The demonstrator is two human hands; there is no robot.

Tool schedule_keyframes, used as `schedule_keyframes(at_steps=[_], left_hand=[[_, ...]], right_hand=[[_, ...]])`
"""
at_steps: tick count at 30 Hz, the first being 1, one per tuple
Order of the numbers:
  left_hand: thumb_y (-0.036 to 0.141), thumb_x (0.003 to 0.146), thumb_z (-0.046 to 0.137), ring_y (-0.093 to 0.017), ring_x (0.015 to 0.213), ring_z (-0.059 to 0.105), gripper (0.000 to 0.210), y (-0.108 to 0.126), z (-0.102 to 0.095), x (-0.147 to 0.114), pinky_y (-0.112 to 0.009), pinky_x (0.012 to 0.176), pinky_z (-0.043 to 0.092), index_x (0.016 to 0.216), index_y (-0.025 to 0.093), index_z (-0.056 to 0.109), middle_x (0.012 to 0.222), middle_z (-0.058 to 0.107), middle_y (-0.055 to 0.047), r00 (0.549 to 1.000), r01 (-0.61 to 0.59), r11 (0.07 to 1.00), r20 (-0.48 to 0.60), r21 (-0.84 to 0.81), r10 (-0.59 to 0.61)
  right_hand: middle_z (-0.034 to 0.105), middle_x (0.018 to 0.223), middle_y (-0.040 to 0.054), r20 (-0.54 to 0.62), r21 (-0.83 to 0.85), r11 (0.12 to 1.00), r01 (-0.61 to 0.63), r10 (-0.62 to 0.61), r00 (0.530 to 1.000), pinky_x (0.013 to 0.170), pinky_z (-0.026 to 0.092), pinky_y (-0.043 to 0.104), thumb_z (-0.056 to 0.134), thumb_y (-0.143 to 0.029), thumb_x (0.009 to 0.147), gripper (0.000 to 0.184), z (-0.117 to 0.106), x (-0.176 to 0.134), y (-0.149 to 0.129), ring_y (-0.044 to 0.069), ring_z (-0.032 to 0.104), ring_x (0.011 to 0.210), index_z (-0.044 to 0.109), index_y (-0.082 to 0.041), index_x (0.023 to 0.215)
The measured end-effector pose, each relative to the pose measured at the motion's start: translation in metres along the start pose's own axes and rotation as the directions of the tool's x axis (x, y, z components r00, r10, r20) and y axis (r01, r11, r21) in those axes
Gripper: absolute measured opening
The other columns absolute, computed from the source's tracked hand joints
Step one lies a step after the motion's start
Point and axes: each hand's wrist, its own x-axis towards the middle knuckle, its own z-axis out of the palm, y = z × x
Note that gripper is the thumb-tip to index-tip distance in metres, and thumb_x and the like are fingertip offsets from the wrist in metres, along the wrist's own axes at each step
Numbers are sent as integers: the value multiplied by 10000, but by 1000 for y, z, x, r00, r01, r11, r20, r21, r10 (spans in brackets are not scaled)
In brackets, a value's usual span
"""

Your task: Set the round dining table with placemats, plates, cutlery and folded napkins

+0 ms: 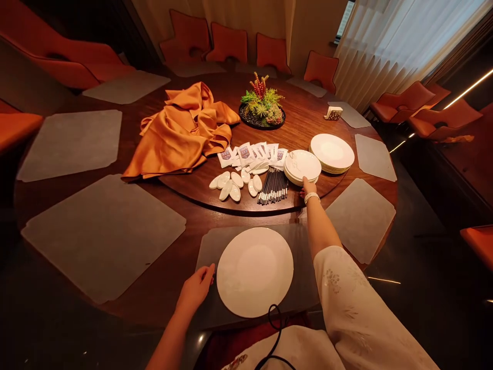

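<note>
Sleeve (pixel 358 303) overhangs wooden table (pixel 208 220) amid orange chairs (pixel 230 43), right hand (pixel 307 188) touching plates (pixel 302 163), grip unclear, left hand (pixel 196 285) empty, loosely curled.

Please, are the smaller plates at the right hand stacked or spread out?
Stacked: the smaller plates show several rims, one beneath another.

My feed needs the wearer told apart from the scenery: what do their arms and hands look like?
Both hands are gloveless. The right hand has a pale band at the wrist; above it, a loose cream sleeve carries faint floral and leaf markings. The left hand shows no wristband, and its forearm is bare as far as visible. A looped black cable hangs between the arms.
</note>
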Motion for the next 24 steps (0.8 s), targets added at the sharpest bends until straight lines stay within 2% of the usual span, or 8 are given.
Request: schedule_keyframes(at_steps=[2,6,9,12,15,18,21,24], left_hand=[[671,872,323,-232,775,651,520,-3,0,-1,-287,672,459,769,232,581,755,676,-39,998,-46,999,48,3,46],[603,853,365,-223,793,645,453,-2,-1,-7,-285,693,447,793,229,613,805,698,-34,983,-160,985,104,63,153],[569,832,388,-225,830,648,425,0,-4,-10,-294,736,455,819,224,637,887,723,-42,973,-210,977,110,40,205],[582,815,407,-230,817,646,438,-2,-8,-10,-303,747,466,837,222,656,889,730,-49,966,-234,972,112,7,231],[570,798,439,-238,845,653,424,-9,-12,-7,-306,768,476,853,219,671,910,736,-55,970,-235,972,53,-9,236],[524,788,461,-243,887,661,395,-19,-16,-6,-309,794,483,886,210,679,954,739,-69,978,-207,978,-14,-7,207],[502,787,471,-243,892,657,385,-28,-17,-8,-315,809,485,910,205,682,979,738,-77,979,-204,979,-22,0,204],[504,790,473,-241,894,650,381,-37,-15,-14,-317,812,483,913,209,681,989,737,-73,975,-223,975,-2,-8,223]], right_hand=[[565,667,20,-63,94,993,-72,78,995,457,520,284,561,-406,876,329,6,0,-1,161,574,495,598,-118,1032],[532,656,-22,-117,209,977,-47,73,991,476,541,236,507,-232,879,128,8,-19,0,118,563,501,552,-159,974],[514,647,-51,-119,302,953,-15,54,991,570,578,188,458,-161,899,41,-10,-42,5,77,588,568,487,-187,886],[518,626,-60,-94,372,928,35,0,996,624,596,181,516,-145,878,113,-43,-73,22,67,597,610,452,-191,799],[567,624,-38,46,404,913,53,-79,996,593,594,180,611,-138,819,157,-75,-113,54,78,602,594,480,-174,740],[587,596,-16,262,321,945,-66,-21,965,526,573,184,678,-148,763,170,-90,-163,97,86,578,532,522,-159,696],[592,579,-4,408,197,962,-187,93,908,506,564,203,740,-180,709,197,-83,-215,141,99,571,514,549,-157,668],[583,568,-13,438,116,967,-227,156,885,509,558,211,756,-204,676,208,-68,-259,175,105,573,520,554,-164,648]])
